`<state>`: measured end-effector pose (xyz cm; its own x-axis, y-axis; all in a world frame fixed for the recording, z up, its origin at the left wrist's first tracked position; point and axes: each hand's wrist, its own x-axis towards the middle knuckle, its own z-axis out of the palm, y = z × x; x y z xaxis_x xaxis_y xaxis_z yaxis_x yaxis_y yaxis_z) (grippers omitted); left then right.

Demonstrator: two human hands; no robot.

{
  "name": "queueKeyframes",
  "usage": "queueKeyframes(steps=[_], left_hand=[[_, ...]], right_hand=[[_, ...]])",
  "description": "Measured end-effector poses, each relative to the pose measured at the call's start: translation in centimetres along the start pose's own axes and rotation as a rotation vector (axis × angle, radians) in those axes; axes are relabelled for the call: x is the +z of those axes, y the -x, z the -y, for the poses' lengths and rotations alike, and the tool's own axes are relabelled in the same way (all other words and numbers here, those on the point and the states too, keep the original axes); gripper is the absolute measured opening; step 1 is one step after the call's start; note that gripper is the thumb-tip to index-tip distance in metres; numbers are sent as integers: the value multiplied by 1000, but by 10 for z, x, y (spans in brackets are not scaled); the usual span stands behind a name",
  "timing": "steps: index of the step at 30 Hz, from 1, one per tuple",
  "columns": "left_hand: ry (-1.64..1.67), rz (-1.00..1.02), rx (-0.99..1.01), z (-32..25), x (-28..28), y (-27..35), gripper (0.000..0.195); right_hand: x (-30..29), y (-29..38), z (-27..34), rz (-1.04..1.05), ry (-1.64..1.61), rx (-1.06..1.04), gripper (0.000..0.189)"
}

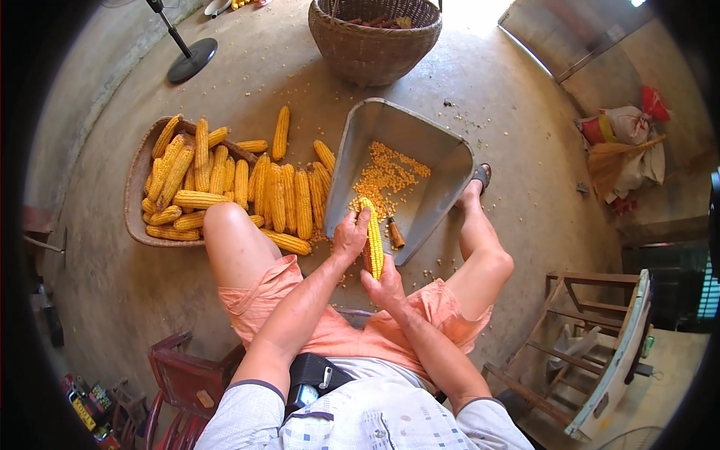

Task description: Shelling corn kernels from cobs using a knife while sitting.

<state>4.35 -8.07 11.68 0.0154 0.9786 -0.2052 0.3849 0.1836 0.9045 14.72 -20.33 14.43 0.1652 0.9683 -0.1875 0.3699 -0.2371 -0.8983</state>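
Note:
An ear of yellow corn (pixel 372 239) is held between both hands, over the near end of a grey metal scoop-shaped pan (pixel 444 225). My left hand (pixel 351 235) grips its upper part, thumb along the side. Around its lower end my right hand (pixel 385 284) is closed. A strip on the ear's left side looks reddish, as if bare of kernels. Loose corn kernels (pixel 382 166) are spread over the pan's floor. Beside the ear in the pan lies a tool with a wooden handle (pixel 396 233); its thin metal tip is partly hidden.
Left of the pan, several corn ears (pixel 277 197) lie on the concrete floor beside a woven basket (pixel 135 197) heaped with more. A tall wicker basket (pixel 374 56) stands ahead, near a fan base (pixel 192 61). Wooden furniture is at left (pixel 188 371) and right (pixel 574 360).

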Motion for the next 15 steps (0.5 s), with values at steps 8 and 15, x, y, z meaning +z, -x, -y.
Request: queueKeyframes(steps=[8,15], left_hand=[[319,-65,26,1,10,1,57],[177,8,-57,7,0,-14,66]], right_hand=[[-16,-4,11,207,-396,338,44],[-1,8,1,85,-36,54,45]])
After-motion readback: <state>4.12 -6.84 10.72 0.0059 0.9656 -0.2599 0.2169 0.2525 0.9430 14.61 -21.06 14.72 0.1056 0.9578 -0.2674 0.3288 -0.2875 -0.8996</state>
